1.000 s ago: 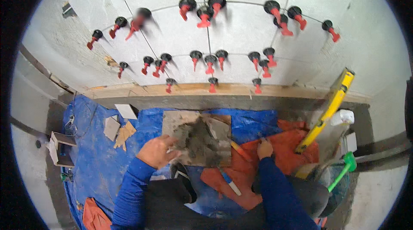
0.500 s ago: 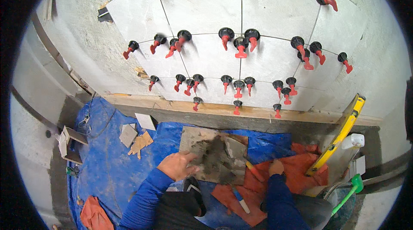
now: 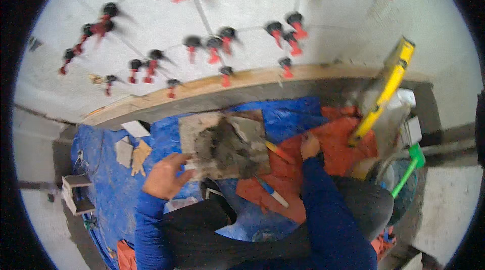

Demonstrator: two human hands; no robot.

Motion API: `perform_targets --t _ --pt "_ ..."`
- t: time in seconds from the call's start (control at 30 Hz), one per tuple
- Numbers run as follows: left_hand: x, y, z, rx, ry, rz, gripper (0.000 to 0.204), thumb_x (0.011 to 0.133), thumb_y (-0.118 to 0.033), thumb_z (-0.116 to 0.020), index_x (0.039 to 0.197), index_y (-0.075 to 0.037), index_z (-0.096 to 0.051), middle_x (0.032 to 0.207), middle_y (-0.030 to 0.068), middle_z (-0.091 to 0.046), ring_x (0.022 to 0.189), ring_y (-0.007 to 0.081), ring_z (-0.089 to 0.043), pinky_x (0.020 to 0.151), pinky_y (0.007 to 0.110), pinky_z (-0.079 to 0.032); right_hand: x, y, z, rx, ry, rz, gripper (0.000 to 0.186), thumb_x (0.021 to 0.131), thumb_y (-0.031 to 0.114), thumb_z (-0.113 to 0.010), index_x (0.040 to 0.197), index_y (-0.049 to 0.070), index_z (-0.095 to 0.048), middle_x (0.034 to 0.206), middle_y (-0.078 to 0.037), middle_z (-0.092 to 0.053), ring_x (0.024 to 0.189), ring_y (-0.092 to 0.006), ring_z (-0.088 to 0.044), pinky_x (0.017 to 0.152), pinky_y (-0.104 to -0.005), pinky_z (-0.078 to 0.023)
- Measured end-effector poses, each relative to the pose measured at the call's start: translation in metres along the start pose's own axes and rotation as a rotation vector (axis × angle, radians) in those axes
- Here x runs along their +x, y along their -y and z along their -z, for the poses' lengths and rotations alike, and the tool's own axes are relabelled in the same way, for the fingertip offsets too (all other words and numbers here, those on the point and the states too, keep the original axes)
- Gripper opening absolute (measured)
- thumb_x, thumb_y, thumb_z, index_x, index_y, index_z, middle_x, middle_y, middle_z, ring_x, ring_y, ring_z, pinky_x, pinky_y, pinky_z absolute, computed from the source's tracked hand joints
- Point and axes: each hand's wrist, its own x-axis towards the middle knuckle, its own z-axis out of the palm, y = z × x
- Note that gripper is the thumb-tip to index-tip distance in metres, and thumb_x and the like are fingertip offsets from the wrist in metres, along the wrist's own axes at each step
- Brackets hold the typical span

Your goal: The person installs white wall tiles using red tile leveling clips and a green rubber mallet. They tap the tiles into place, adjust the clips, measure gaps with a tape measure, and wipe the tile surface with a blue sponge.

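Noting mortar-smeared board [image 3: 191, 128] on blue tarp [image 3: 108, 189], between half-open, apparently empty left hand [image 3: 165, 176] (nearer, by its left edge) and curled right hand [image 3: 310, 146] over orange sheet [image 3: 337, 158], with grip unclear.

Head-worn fisheye, fairly near, facing down toward board [image 3: 187, 141], wall [image 3: 247, 7] beyond.

the back wall [image 3: 343, 42] is big and pale, with thin dark lines across it. a long strip of wood [image 3: 323, 71] runs along its bottom, over a grey band [image 3: 202, 100]. a crinkly blue floor sheet [image 3: 118, 189] lies spread out below. the left wall [image 3: 40, 138] and right wall [image 3: 449, 204] are pale with dark grey patches [image 3: 428, 108]. the light looks white.
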Motion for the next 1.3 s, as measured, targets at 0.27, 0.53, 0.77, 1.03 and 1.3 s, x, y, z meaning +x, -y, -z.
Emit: perform_targets --t 0.27,0.53,0.77,1.03,1.3 --pt "0.014 -0.023 0.011 0.017 0.032 0.025 0.042 0.087 -0.021 -0.079 0.122 0.001 -0.066 0.101 0.0183 -0.069 0.084 0.0328 -0.071 0.074 0.042 -0.055 -0.003 0.011 0.024 -0.083 0.06 -0.153 0.018 0.092 0.021 -0.071 0.107 0.011 -0.073 0.102 -0.017 -0.07 0.093 -0.0403 -0.067 0.08 -0.0524 -0.053" --pt "0.012 -0.002 0.002 0.021 0.026 -0.011 0.043 0.089 -0.024 -0.078 0.123 -0.001 -0.067 0.108 0.019 -0.07 0.092 0.0319 -0.071 0.08 0.043 -0.056 0.007 0.016 0.02 -0.122 0.054 0.045 0.021 0.09 0.02 -0.07 0.109 0.01 -0.071 0.113 -0.018 -0.067 0.104 -0.0404 -0.064 0.082 -0.0517 -0.054" --pt "0.006 0.0 -0.002 0.102 0.006 -0.029 0.042 0.091 -0.03 -0.075 0.121 -0.003 -0.067 0.105 0.0191 -0.07 0.091 0.036 -0.07 0.081 0.045 -0.057 0.012 0.008 0.017 -0.245 0.061 0.167 0.027 0.09 0.023 -0.069 0.112 0.006 -0.068 0.112 -0.024 -0.068 0.1 -0.0435 -0.066 0.084 -0.0534 -0.055" --pt "0.014 -0.023 -0.008 0.142 -0.014 -0.069 0.047 0.091 -0.046 -0.071 0.122 -0.012 -0.068 0.11 0.0227 -0.071 0.102 0.0434 -0.069 0.088 0.052 -0.056 0.007 0.191 0.114 0.656 -0.51 -0.007 0.015 0.099 0.013 -0.065 0.106 0.0 -0.064 0.098 -0.013 -0.068 0.087 -0.0255 -0.063 0.083 -0.0393 -0.052" --pt "0.043 -0.038 -0.011 0.155 0.06 -0.106 0.048 0.092 -0.046 -0.07 0.127 -0.013 -0.068 0.112 0.024 -0.072 0.108 0.0429 -0.068 0.093 0.054 -0.055 -0.01 0.42 0.338 0.703 -0.587 0.784 0.011 0.095 0.007 -0.07 0.104 0.0 -0.072 0.092 -0.011 -0.07 0.081 -0.0212 -0.066 0.075 -0.0329 -0.053"
